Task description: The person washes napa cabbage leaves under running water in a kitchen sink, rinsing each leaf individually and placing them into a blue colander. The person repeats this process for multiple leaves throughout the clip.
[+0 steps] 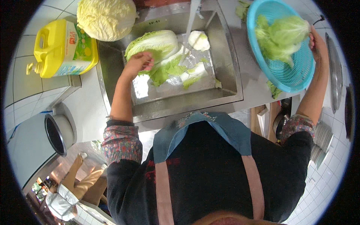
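My left hand (139,62) hovers over the sink with loosely curled fingers and nothing visible in them. Just behind it a napa cabbage (161,42) lies on its side in the stainless steel sink (174,105). Loose cabbage leaves (166,73) and a white cut cabbage piece (199,41) rest on the sink floor. My right hand (318,46), at the far right, grips the pale base of a leafy green head (289,35). This head is blurred and lies over the turquoise plastic colander (277,81).
Water runs from the faucet (194,14) into the sink. A whole napa cabbage (107,18) and a yellow pump jug (66,49) stand to the left. Torn leaves (274,90) lie by the colander. A pot (60,135) sits lower left; beyond it is another person (63,199).
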`<state>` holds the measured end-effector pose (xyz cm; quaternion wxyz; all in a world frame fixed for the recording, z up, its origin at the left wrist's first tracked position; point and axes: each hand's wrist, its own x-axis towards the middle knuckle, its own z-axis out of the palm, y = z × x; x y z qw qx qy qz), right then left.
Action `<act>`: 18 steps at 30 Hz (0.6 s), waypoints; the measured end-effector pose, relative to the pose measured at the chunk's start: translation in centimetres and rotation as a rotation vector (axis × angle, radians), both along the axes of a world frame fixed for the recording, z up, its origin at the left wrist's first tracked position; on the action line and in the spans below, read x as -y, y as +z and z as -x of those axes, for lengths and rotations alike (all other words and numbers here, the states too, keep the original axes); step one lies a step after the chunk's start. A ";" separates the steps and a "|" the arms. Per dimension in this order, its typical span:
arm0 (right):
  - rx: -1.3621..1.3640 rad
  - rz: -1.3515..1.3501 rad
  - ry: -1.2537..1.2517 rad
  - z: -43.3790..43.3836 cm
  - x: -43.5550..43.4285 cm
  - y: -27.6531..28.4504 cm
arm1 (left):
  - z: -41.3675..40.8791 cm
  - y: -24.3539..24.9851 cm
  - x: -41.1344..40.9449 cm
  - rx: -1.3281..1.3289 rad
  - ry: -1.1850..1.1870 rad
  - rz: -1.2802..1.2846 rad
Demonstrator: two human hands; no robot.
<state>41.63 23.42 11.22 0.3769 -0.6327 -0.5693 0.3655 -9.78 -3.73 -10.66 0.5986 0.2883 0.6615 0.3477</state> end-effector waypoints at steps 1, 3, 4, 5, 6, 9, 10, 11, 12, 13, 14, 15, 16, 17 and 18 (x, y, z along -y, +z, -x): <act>0.091 -0.043 -0.158 0.4 -0.6 -0.4 | 0.1 -1.3 0.5 0.005 -0.095 0.063; -0.036 -0.074 0.112 3.0 0.8 -0.4 | -0.5 -6.8 2.5 -0.027 -0.250 0.175; -0.097 -0.089 0.235 4.8 2.5 -0.2 | -2.7 -6.1 2.4 -0.204 -0.429 0.159; 0.003 0.000 0.394 6.6 4.1 -0.7 | -3.2 -7.4 2.5 -0.436 -0.569 0.143; 0.102 0.087 0.561 9.2 5.9 -2.0 | -3.2 -9.6 2.8 -0.669 -0.700 0.131; 0.123 0.587 1.037 17.6 10.8 -8.7 | -3.3 -6.4 0.2 -0.411 -0.521 0.421; 0.203 0.631 1.071 20.2 11.7 -12.1 | -2.0 -7.7 0.9 -0.169 -0.249 0.506; 0.304 0.645 1.063 22.8 11.9 -15.9 | -1.0 -8.8 1.9 0.086 0.038 0.580; 0.282 0.636 1.137 24.6 11.1 -20.4 | -0.4 -9.2 2.8 0.324 0.259 0.476; 0.262 0.519 1.092 25.8 10.4 -26.2 | -0.4 -9.0 2.8 0.397 0.384 0.398; 0.236 0.401 1.050 27.0 9.9 -31.7 | -0.5 -8.5 2.7 0.462 0.514 0.318; 0.270 0.315 0.981 28.3 9.4 -35.4 | -0.5 -8.3 2.5 0.522 0.645 0.235; 0.304 0.230 0.909 29.4 9.0 -38.5 | -0.1 -9.1 1.9 0.616 0.761 0.196; 0.334 0.147 0.830 30.3 9.3 -41.1 | 0.3 -9.2 1.2 0.646 0.822 0.132; 0.275 0.155 0.717 30.7 9.9 -43.4 | 0.5 -8.9 0.4 0.675 0.883 0.069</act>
